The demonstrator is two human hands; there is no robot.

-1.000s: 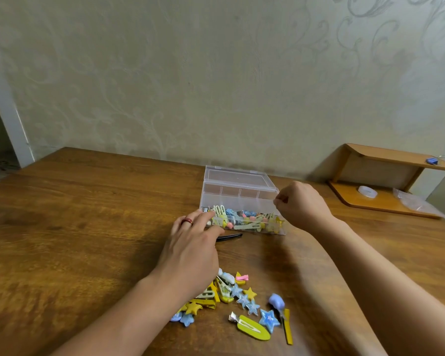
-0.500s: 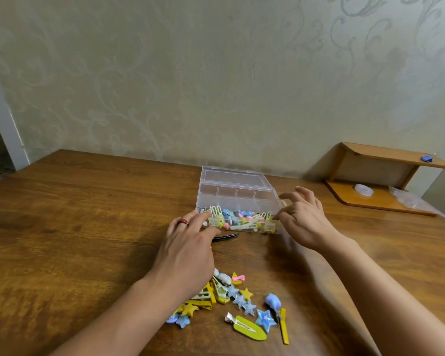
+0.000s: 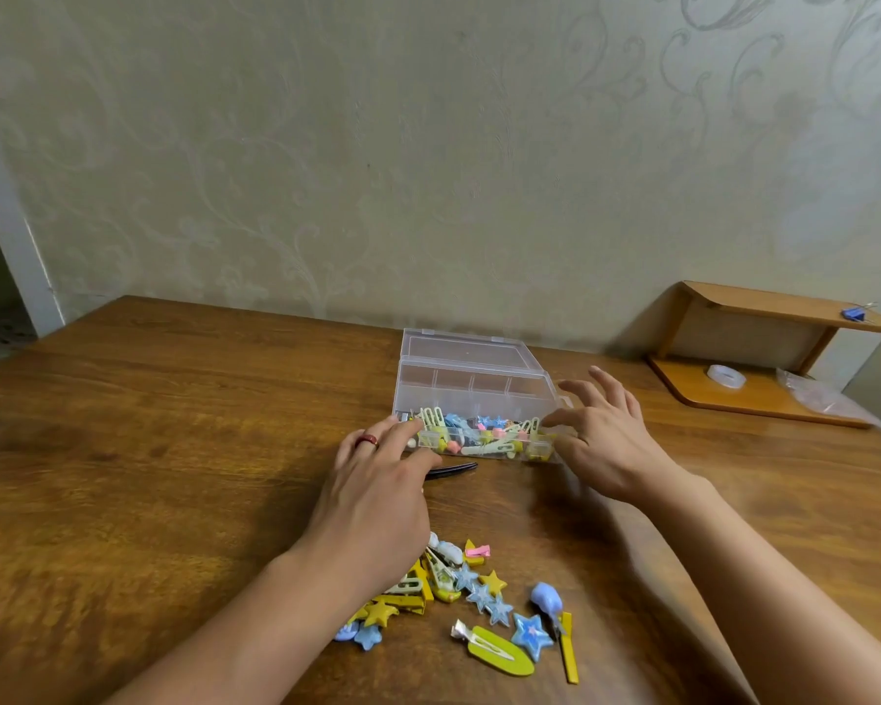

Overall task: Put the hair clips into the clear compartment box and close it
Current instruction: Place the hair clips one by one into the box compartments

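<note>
Roughly: clear compartment box [image 3: 471,379] sat on the wooden table [image 3: 174,450], straight ahead of both hands, long axis running left-right, lid [image 3: 461,347] hinged back toward the wall. Front row was packed with clips, back compartments looked empty. Left hand [image 3: 377,480] rested at the box's front-left corner, fingers extended and touching the front wall; whether it pinched anything, couldn't tell from this angle. Right hand [image 3: 598,435] was at the front-right corner, fingers spread, holding nothing, fingertips at or just off the wall. Loose hair clips [image 3: 479,597] lay in a pile nearer the person than the box, close behind the left wrist, so the left hand was nearer to them. Pile was mixed: blue and yellow stars, a green snap clip [image 3: 497,653], a pink one. One black clip [image 3: 451,469] lay just beside the box front, partly under the left hand. Plenty unloaded, so closing looked premature.
</note>
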